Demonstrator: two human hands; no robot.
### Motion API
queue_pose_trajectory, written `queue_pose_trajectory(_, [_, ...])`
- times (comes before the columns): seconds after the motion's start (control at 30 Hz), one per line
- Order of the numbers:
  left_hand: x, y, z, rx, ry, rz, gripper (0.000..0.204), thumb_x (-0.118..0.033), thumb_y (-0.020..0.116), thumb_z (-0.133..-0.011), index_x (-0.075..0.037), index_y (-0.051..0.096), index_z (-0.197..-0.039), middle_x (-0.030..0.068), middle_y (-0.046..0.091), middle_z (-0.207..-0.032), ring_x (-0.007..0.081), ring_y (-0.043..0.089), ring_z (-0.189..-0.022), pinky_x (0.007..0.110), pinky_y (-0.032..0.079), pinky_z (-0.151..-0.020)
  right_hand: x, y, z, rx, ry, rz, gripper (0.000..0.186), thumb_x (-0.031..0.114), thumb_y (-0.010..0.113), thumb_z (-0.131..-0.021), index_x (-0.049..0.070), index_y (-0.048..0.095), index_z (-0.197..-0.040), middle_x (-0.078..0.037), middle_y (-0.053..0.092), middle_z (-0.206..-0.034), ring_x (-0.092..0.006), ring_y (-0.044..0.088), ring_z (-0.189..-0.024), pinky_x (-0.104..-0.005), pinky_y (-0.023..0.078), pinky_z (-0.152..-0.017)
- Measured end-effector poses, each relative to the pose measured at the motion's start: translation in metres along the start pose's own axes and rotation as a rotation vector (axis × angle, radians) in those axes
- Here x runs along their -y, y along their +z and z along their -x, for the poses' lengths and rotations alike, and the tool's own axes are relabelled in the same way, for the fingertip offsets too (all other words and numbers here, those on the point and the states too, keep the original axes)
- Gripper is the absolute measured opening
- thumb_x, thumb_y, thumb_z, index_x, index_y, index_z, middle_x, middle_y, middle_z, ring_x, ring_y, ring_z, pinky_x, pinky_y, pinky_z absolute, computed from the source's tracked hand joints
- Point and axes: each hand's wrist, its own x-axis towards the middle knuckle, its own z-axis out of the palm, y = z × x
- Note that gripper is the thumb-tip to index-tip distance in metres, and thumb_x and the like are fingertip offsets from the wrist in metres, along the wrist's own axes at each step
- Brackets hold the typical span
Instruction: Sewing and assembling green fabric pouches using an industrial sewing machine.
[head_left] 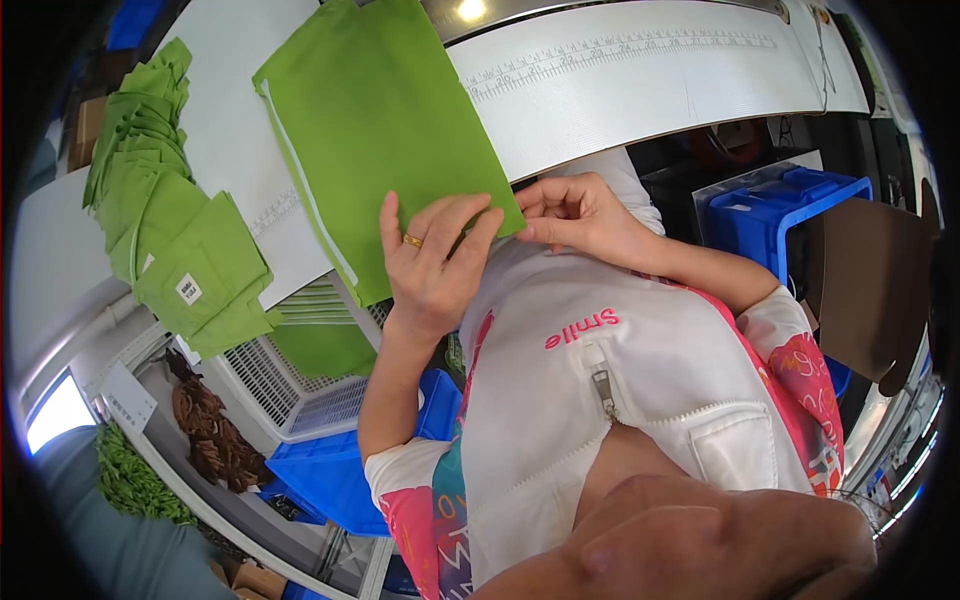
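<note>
A large flat piece of green fabric (pixel 370 120) lies on the white table and hangs over its near edge. A white strip runs along its left side. My left hand (pixel 435 260) rests on the near part of the cloth, fingers spread, with a gold ring on one finger. At the near right corner, my right hand (pixel 585 220) pinches the fabric edge between thumb and fingers. A row of overlapping folded green fabric pieces (pixel 150 190) lies to the left; the nearest bears a small white label.
Printed ruler marks run along the white table (pixel 640 85). Below its left edge, a white plastic basket (pixel 270 385) holds green fabric, above a blue crate (pixel 335 480). Brown strips (pixel 200 420) and a green bundle (pixel 140 480) lie further left. A blue bin (pixel 750 225) stands at right.
</note>
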Motion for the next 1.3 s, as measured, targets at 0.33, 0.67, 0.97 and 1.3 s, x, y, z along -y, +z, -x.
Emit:
queue_pose_trajectory(0.33, [-0.003,0.002,0.004,0.038,0.041,-0.082,0.020,-0.009,0.066,-0.074,-0.012,0.068,-0.094,-0.0008,0.063,-0.101,0.0149,0.062,-0.090,0.052,0.025,-0.108,0.006,-0.006,0.001,0.108,0.042,-0.054,0.015,0.010,0.058,-0.090,-0.002,0.066,-0.094,-0.004,0.067,-0.081,-0.0066,0.063,-0.073,-0.0199,0.047,-0.057])
queue_pose_trajectory(0.67, [-0.004,0.006,0.001,-0.055,0.084,-0.058,0.019,-0.009,0.066,-0.075,-0.013,0.068,-0.093,-0.0026,0.064,-0.098,0.0118,0.063,-0.081,0.054,0.018,-0.110,0.018,-0.025,0.001,-0.218,-1.076,1.127,0.026,0.002,0.071,-0.071,0.004,0.065,-0.097,-0.009,0.065,-0.096,-0.0205,0.057,-0.067,-0.0271,0.043,-0.056])
queue_pose_trajectory(0.97, [-0.004,0.009,-0.005,-0.058,0.045,-0.053,0.017,-0.009,0.066,-0.076,-0.011,0.068,-0.093,-0.0018,0.065,-0.103,0.0141,0.063,-0.090,0.051,0.020,-0.110,0.027,-0.021,-0.009,-0.111,-1.304,1.287,0.028,0.004,0.070,-0.062,0.004,0.064,-0.090,-0.006,0.065,-0.095,-0.0160,0.056,-0.069,-0.0277,0.042,-0.061])
queue_pose_trajectory(1.3, [0.014,-0.008,-0.027,0.067,0.041,0.044,0.020,-0.006,0.068,-0.072,-0.008,0.068,-0.091,0.0014,0.067,-0.104,0.0168,0.062,-0.091,0.038,0.044,-0.091,0.038,-0.020,-0.021,-0.066,-1.191,1.256,0.015,0.007,0.066,-0.065,0.003,0.062,-0.079,-0.006,0.063,-0.084,-0.0151,0.055,-0.065,-0.0273,0.041,-0.059])
